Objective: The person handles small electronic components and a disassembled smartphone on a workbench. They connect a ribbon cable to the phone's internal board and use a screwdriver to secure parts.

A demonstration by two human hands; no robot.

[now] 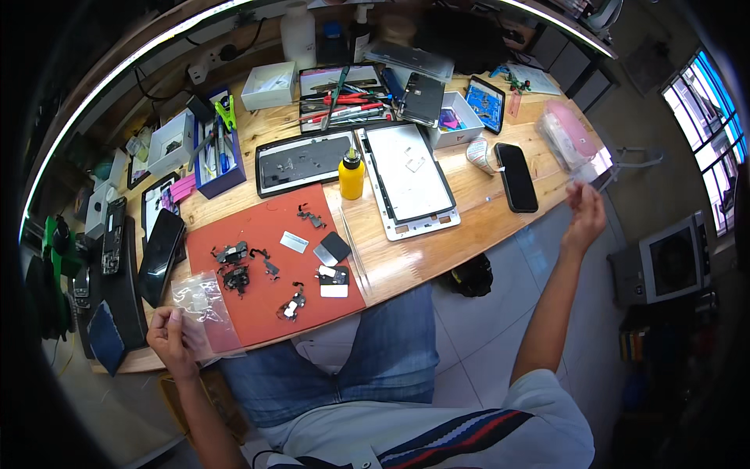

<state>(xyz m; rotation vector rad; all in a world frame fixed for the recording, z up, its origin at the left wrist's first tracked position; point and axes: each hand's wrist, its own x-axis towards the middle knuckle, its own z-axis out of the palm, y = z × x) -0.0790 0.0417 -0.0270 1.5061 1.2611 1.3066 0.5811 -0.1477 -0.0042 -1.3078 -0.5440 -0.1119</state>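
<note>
My left hand [170,341] is closed on the edge of a clear plastic bag [205,311], which lies partly over the left front corner of a red-orange mat [258,316]. On that mat are small dark phone parts [234,279], a silver rectangular plate [294,241] and black-and-white pieces [333,283]. Tweezers [355,254] rest along the mat's right side. Beyond the table's right edge my right hand [584,219] is raised, fingers loosely bent and apart, holding nothing I can see. Nearest to it are clear plastic bags [561,141] with a pink item [574,129].
A black phone [517,178] lies at the right beside a tape roll [480,155]. Behind the mat stand a yellow bottle [351,178], a white tablet panel [406,172] and a tool tray [340,109]. A dark phone [162,254] leans at the left, near a blue box [222,176].
</note>
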